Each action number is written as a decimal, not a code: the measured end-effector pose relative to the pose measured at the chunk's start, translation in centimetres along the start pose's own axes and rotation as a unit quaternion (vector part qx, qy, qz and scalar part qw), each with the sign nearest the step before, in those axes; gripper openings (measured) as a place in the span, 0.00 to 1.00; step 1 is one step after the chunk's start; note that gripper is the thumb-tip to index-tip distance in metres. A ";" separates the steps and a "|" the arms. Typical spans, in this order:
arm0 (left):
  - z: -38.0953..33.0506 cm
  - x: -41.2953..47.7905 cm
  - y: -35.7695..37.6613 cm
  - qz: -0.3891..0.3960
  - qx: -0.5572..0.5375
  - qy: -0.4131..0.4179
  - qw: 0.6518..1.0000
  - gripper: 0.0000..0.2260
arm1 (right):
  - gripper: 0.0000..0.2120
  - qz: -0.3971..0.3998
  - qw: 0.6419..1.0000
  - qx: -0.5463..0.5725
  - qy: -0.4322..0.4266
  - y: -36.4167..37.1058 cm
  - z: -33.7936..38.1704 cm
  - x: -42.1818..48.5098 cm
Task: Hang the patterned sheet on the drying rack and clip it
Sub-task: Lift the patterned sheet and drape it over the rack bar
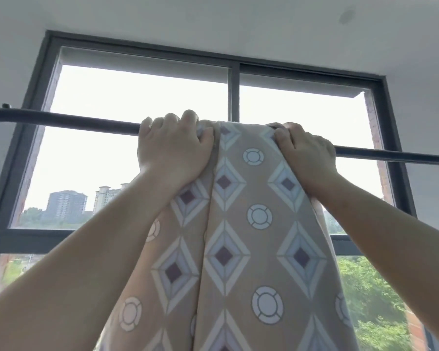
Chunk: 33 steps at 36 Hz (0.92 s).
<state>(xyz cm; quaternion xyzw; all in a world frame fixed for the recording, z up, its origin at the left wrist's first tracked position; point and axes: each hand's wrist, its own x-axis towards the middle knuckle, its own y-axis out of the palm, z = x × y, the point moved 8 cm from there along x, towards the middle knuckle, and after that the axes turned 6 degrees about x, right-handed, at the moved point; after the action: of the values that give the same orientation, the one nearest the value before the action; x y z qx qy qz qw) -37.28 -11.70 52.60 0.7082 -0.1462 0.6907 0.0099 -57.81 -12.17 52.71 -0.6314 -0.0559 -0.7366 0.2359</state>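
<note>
1. Closest to me: left forearm [86, 249] & right forearm [390, 236] reaching up, w/ the lower run of the patterned sheet [238, 224] hanging btwn them.
2. Sheet location: draped over the rack bar [74, 122], bunched narrow btwn the two hands. Its long fall drops below the fingers and out the bottom of view.
3. left hand [173, 150]: fingers [189, 117] curled over the top of the bar, thumb pressing cloth on the near side. It's clamped on the sheet's left edge.
4. right hand [307, 153]: same setup, fingers [314, 145] wrapped over the bar, thumb pinning cloth. It's clamped on the right edge.
5. Step in hand, my read: spreading the bunch along the bar.
6. To do it well: ease the grip a bit and slide the hands apart, so the cloth glides on the bar and isn't dragged off it. Flatten the folds at the top.
7. Far side of the drape is hidden, so I can't tell if the lengths balance; worth a check.
8. Bar is bare outboard of both sets of fingers, so there's room to spread.
9. No clips in view; clipping not yet done. Window frame [233, 97] sits behind the fingers.
</note>
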 end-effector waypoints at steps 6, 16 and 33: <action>-0.4 0.5 -0.5 0.054 0.019 -0.009 0.998 0.20 | 0.12 -0.149 0.974 0.168 -0.004 -2.0 0.0 -2.1; -0.7 0.3 0.5 0.092 0.036 -0.016 0.995 0.23 | 0.09 -0.115 0.987 0.114 -0.001 -3.7 -1.4 0.3; -5.5 1.3 0.1 0.099 -0.023 0.050 0.994 0.23 | 0.16 0.009 1.000 -0.025 -0.002 -1.6 -1.0 0.2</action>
<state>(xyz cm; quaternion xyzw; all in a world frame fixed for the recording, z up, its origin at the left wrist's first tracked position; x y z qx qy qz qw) -42.71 -10.87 54.09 0.6541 -0.2307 0.7196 -0.0346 -59.41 -11.19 53.02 -0.6389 -0.0322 -0.7345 0.2263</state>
